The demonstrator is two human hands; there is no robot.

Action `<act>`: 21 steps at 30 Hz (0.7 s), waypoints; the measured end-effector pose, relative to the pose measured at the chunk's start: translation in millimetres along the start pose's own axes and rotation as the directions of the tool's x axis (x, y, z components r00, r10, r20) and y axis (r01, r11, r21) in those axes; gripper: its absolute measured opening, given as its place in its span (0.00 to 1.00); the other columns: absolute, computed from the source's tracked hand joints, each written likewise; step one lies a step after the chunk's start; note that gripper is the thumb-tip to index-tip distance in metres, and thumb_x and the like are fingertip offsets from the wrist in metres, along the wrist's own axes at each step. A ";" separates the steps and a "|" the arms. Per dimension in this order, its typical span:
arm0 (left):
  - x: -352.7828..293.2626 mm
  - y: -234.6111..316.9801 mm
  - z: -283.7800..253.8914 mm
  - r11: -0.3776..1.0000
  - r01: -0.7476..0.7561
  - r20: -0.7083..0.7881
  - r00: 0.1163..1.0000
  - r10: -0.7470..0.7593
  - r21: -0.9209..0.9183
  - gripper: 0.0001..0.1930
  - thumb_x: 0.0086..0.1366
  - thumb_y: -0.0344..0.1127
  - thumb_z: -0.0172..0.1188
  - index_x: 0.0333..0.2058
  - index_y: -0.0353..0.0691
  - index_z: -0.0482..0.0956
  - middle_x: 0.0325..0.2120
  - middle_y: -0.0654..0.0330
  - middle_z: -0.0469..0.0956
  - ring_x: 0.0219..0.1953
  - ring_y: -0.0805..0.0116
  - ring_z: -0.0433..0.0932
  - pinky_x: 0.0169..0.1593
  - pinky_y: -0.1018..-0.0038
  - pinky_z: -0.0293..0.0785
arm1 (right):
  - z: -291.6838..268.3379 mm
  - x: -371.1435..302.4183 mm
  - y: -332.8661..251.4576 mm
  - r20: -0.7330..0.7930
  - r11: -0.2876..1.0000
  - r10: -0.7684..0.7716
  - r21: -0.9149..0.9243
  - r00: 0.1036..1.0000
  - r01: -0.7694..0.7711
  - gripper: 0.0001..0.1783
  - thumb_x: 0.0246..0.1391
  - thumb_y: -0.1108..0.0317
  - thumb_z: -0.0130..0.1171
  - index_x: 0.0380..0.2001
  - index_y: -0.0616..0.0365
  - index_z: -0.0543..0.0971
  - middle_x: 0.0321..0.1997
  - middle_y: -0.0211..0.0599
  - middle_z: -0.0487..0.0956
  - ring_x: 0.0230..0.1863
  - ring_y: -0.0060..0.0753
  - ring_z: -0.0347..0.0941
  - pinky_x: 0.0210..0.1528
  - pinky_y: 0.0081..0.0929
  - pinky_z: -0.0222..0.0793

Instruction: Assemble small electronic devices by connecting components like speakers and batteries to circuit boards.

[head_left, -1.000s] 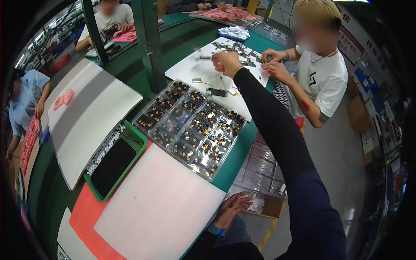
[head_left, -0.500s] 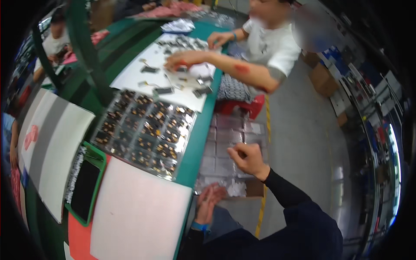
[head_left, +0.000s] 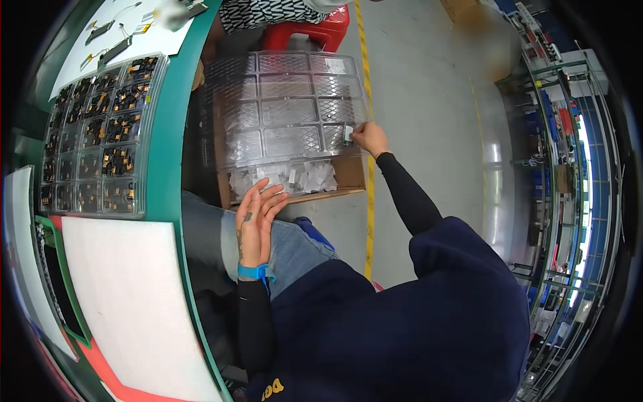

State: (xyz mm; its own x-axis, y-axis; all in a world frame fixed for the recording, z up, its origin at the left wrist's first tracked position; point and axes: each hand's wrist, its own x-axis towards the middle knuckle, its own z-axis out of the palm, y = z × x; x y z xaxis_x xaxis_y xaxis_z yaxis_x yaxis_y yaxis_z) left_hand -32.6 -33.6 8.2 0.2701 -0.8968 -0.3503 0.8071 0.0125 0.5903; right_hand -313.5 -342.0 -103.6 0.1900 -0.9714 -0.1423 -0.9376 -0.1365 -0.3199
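Observation:
My right hand (head_left: 370, 139) reaches to the right edge of a clear plastic compartment tray (head_left: 288, 87). Its fingertips pinch a small white-and-green piece (head_left: 348, 135) above the near right compartment. The tray rests on an open cardboard box (head_left: 350, 175), where many small white paper-like pieces (head_left: 311, 177) lie. My left hand (head_left: 257, 218), with a blue band at the wrist, is held over my knee near the box's front edge. Its fingers are stretched out and apart, with nothing visible in them.
On the green table (head_left: 167, 144) at left lie a second compartment tray (head_left: 94, 134) with small dark and copper-coloured parts and a white foam sheet (head_left: 127, 281). A red stool (head_left: 318, 28) stands beyond the box. Shelving (head_left: 559, 201) lines the right side.
The view has swung down and right towards the box. My right hand has moved onto the tray's right edge and now shows a small piece in its fingertips. My left hand stays near my lap.

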 end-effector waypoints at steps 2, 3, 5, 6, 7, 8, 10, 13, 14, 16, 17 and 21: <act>-1.4 1.5 -0.7 1.000 -0.011 -0.013 1.000 0.012 0.024 0.21 0.81 0.40 0.47 0.62 0.28 0.69 0.52 0.43 0.79 0.52 0.55 0.82 0.60 0.64 0.78 | 4.9 -1.4 -18.2 0.024 0.995 0.076 -0.072 0.997 -0.074 0.17 0.48 0.57 0.72 0.24 0.62 0.83 0.24 0.40 0.83 0.27 0.41 0.78 0.35 0.35 0.75; 1.2 3.2 1.5 1.000 -0.017 -0.008 1.000 0.017 0.025 0.21 0.81 0.40 0.47 0.62 0.28 0.69 0.52 0.43 0.79 0.52 0.55 0.82 0.60 0.64 0.78 | 8.4 5.9 -17.2 0.017 0.995 0.072 -0.070 0.997 -0.071 0.17 0.48 0.57 0.72 0.24 0.62 0.83 0.24 0.40 0.83 0.27 0.41 0.78 0.35 0.35 0.75; 4.8 5.8 4.1 0.999 -0.021 -0.005 1.000 0.021 0.028 0.21 0.81 0.39 0.47 0.62 0.28 0.69 0.52 0.43 0.79 0.52 0.55 0.82 0.60 0.64 0.78 | 22.8 19.8 -10.0 -0.022 0.983 0.163 0.087 0.986 -0.161 0.20 0.44 0.55 0.74 0.29 0.62 0.84 0.28 0.42 0.84 0.30 0.45 0.80 0.36 0.37 0.76; 4.2 6.7 5.6 0.999 -0.024 -0.005 1.000 0.024 0.025 0.21 0.81 0.39 0.47 0.62 0.28 0.69 0.52 0.43 0.79 0.52 0.55 0.82 0.60 0.65 0.78 | 28.9 25.7 -3.9 -0.035 0.967 0.207 0.161 0.978 -0.199 0.22 0.42 0.54 0.75 0.31 0.63 0.84 0.29 0.43 0.84 0.31 0.47 0.81 0.37 0.38 0.77; 3.6 7.1 7.9 0.999 -0.027 -0.003 1.000 0.027 0.019 0.21 0.81 0.39 0.47 0.62 0.28 0.69 0.52 0.43 0.79 0.52 0.55 0.82 0.60 0.65 0.78 | 31.1 32.0 3.8 -0.048 0.944 0.251 0.234 0.967 -0.233 0.24 0.41 0.53 0.76 0.34 0.63 0.85 0.31 0.45 0.84 0.33 0.49 0.81 0.37 0.39 0.77; 2.7 8.3 5.7 0.999 -0.032 -0.008 0.999 0.033 0.021 0.21 0.81 0.39 0.47 0.62 0.29 0.69 0.51 0.43 0.79 0.51 0.55 0.82 0.59 0.65 0.79 | 35.1 36.2 4.0 0.033 0.906 0.291 0.310 0.956 -0.287 0.25 0.41 0.55 0.77 0.35 0.64 0.83 0.33 0.43 0.83 0.33 0.43 0.80 0.38 0.37 0.78; 4.7 9.0 9.3 0.997 -0.072 0.044 0.996 0.073 -0.024 0.21 0.80 0.39 0.48 0.62 0.29 0.69 0.51 0.44 0.79 0.51 0.56 0.82 0.59 0.66 0.79 | 29.0 40.2 55.0 0.096 0.742 0.031 0.664 0.995 -0.087 0.17 0.48 0.57 0.74 0.32 0.60 0.84 0.26 0.35 0.79 0.24 0.31 0.73 0.28 0.27 0.68; -3.7 3.8 -11.1 0.999 -0.023 -0.036 0.999 0.023 -0.026 0.20 0.80 0.40 0.48 0.61 0.31 0.70 0.49 0.46 0.81 0.49 0.59 0.83 0.57 0.67 0.79 | 21.0 3.5 23.4 0.147 0.512 -0.141 0.857 0.979 -0.055 0.13 0.59 0.57 0.67 0.34 0.57 0.86 0.18 0.26 0.75 0.16 0.18 0.67 0.18 0.17 0.59; -4.8 1.5 -11.4 0.999 -0.015 -0.048 0.999 0.013 -0.030 0.20 0.80 0.40 0.49 0.61 0.32 0.71 0.49 0.47 0.81 0.48 0.59 0.83 0.57 0.68 0.79 | 7.4 -19.1 6.9 0.107 0.538 -0.187 0.843 0.977 0.011 0.13 0.59 0.57 0.67 0.34 0.57 0.86 0.18 0.26 0.75 0.16 0.18 0.67 0.18 0.17 0.59; -4.4 0.1 -8.2 1.000 -0.008 -0.018 1.000 0.008 0.005 0.21 0.80 0.42 0.50 0.61 0.31 0.70 0.47 0.46 0.82 0.47 0.59 0.84 0.55 0.68 0.80 | -18.9 -56.3 -21.3 0.429 0.272 0.007 0.868 0.903 -0.415 0.16 0.65 0.59 0.62 0.47 0.60 0.79 0.29 0.40 0.82 0.24 0.31 0.77 0.24 0.23 0.73; -4.7 -1.0 -8.6 1.000 0.007 -0.005 1.000 -0.007 0.023 0.22 0.79 0.43 0.52 0.61 0.31 0.70 0.47 0.46 0.82 0.46 0.60 0.84 0.56 0.68 0.80 | -30.8 -77.0 -46.5 0.470 0.146 0.121 0.863 0.875 -0.484 0.16 0.65 0.60 0.62 0.47 0.60 0.78 0.36 0.44 0.84 0.30 0.33 0.81 0.29 0.24 0.78; -0.4 -12.2 -14.5 0.991 0.025 0.058 0.998 -0.032 0.129 0.24 0.78 0.44 0.55 0.62 0.31 0.69 0.47 0.47 0.82 0.47 0.63 0.83 0.56 0.69 0.79 | -46.8 -135.3 -126.8 0.555 0.110 -0.087 0.831 0.828 -0.545 0.13 0.64 0.67 0.62 0.49 0.61 0.77 0.42 0.40 0.83 0.36 0.29 0.81 0.37 0.23 0.80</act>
State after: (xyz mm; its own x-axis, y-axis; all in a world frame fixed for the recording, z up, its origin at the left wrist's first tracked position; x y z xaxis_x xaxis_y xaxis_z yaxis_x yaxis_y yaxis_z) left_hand -35.0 -27.0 -9.4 0.2129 -0.9209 -0.3266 0.7391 -0.0669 0.6703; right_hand -233.9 -202.3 0.0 0.4003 -0.6844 -0.6094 0.0350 0.6759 -0.7361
